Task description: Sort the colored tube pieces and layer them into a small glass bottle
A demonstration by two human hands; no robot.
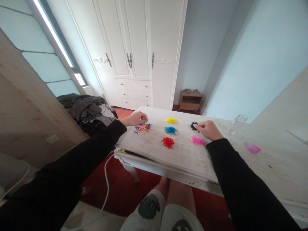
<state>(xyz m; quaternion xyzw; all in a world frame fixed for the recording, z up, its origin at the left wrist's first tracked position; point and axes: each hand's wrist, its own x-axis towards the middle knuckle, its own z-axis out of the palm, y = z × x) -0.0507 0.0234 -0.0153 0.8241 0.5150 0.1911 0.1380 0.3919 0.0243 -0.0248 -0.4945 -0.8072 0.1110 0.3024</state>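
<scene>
Multicoloured strands, probably small elastic bands, are lying in a mixed pile [143, 127] on the pale table [183, 160], at nine o'clock from the blue pile [170, 130]. Around that same blue pile, the yellow pile [171, 120] is sitting at twelve o'clock, the red pile [167, 142] at six, the black pile [193, 125] at about three and the pink pile [198, 140] between three and four.

The left hand [136, 118] is hanging at the far edge of the mixed pile, its fingers curling inward; whether it is gripping a strand, I cannot tell. The right hand [208, 129] is bending over the black pile, thumb and forefinger coming together at its four o'clock side; whether a strand is sitting between them is too small to tell.

The strands are looking very light, soft and stretchy, hardly fragile, and likely to be tangling and clinging to one another. A fingertip pinch on a loose end or loop at a pile's rim should be working better than digging into the middle, where neighbours would probably be coming along.
</scene>
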